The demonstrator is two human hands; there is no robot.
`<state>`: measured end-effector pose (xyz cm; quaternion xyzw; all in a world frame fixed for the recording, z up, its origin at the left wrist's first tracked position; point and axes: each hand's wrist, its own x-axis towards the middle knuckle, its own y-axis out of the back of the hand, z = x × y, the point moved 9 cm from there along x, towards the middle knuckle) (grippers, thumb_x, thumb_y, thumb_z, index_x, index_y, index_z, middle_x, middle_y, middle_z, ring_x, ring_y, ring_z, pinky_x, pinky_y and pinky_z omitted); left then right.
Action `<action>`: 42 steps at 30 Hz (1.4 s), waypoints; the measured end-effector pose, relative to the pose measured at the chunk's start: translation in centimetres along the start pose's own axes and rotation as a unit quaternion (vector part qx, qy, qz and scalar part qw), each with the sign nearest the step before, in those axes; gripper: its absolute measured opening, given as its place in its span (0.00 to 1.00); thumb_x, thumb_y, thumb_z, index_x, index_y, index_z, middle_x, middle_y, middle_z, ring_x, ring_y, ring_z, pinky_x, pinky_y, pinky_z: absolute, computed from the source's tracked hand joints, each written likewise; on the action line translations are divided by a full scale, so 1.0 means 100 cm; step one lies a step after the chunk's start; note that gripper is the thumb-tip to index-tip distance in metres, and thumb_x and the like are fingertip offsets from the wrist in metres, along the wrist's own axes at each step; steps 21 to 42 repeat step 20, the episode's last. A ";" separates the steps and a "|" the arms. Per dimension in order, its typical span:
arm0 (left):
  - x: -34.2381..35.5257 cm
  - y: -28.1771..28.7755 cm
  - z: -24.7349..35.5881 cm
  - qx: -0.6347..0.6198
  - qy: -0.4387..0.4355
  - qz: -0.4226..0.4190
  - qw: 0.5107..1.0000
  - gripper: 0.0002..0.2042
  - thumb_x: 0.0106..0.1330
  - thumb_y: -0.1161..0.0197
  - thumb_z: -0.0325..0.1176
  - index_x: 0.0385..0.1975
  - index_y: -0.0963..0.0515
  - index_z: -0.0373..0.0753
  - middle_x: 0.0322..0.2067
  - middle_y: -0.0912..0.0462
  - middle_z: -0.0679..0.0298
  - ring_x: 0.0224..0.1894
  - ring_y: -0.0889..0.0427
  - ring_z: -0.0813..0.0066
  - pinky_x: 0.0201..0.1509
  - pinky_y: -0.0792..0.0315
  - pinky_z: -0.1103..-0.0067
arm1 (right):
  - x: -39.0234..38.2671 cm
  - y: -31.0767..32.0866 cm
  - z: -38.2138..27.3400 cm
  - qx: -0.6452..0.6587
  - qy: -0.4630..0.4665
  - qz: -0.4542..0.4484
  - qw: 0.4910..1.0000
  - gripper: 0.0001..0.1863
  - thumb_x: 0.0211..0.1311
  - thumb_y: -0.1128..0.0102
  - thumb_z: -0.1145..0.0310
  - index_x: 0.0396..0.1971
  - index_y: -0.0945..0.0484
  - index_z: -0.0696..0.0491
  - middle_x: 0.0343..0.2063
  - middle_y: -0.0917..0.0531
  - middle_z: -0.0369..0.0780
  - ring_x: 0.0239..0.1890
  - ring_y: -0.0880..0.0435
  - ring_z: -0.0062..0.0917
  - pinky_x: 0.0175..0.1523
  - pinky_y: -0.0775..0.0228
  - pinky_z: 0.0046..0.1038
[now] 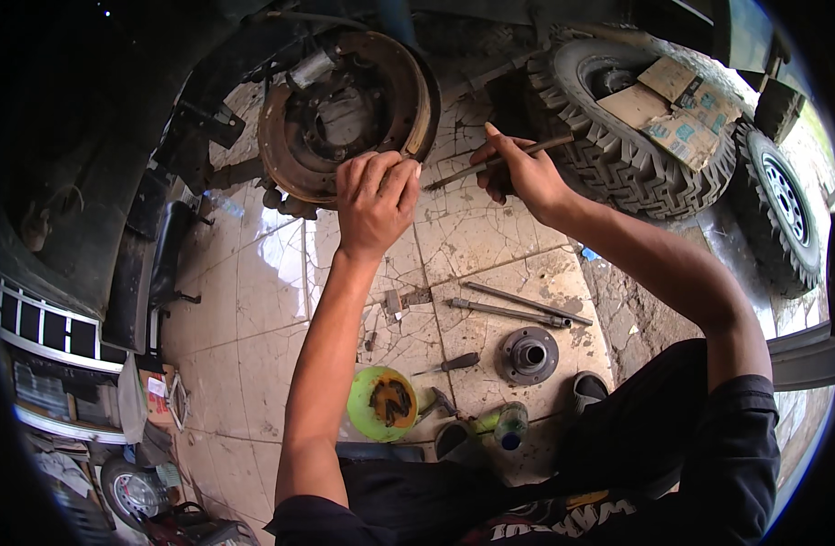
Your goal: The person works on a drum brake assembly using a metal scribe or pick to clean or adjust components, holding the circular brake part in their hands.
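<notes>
A rusty round drum brake assembly [295, 150] with its drum off stands ahead of me, left of centre. Along its right side runs a curved brake shoe [424, 123] with a pale worn lining. My left hand [378, 202] has its fingers curled over the lower end of this shoe, and the fingertips are partly hidden. My right hand [524, 173] is just right of the brake, closed around a long thin rod-like tool [556, 144] with the thumb raised. The tool's dark narrow end points left, toward my left hand, apart from the shoe.
A knobbly tyre [649, 173] with cardboard [686, 109] on it lies at the right, beside another wheel [786, 196]. On cracked tiles near me are metal bars [513, 314], a hub flange [528, 357], a screwdriver [460, 362], a green bowl [358, 414], a hammer [443, 402] and a jar [511, 424].
</notes>
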<state>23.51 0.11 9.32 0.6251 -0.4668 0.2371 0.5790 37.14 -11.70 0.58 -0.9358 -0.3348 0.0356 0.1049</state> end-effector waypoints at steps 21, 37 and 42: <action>-0.036 -0.014 -0.011 0.136 0.040 -0.103 0.984 0.34 0.55 0.37 0.31 0.66 0.32 0.63 0.70 0.41 0.60 0.69 0.41 0.60 0.71 0.51 0.55 | -0.019 -0.002 -0.042 -0.190 0.189 0.041 0.963 0.22 0.75 0.53 0.51 0.39 0.21 0.56 0.21 0.23 0.35 0.18 0.30 0.13 0.24 0.37 0.19; -0.036 -0.014 -0.011 0.136 0.040 -0.103 0.984 0.34 0.55 0.37 0.31 0.66 0.32 0.63 0.70 0.41 0.60 0.69 0.41 0.60 0.71 0.51 0.55 | -0.019 -0.002 -0.042 -0.190 0.189 0.041 0.963 0.22 0.75 0.53 0.51 0.39 0.21 0.56 0.21 0.23 0.35 0.18 0.30 0.13 0.24 0.37 0.19; -0.036 -0.014 -0.011 0.136 0.040 -0.103 0.984 0.34 0.55 0.37 0.31 0.66 0.32 0.63 0.70 0.41 0.60 0.69 0.41 0.60 0.71 0.51 0.55 | -0.019 -0.002 -0.042 -0.190 0.189 0.041 0.963 0.22 0.75 0.53 0.51 0.39 0.21 0.56 0.21 0.23 0.35 0.18 0.30 0.13 0.24 0.37 0.19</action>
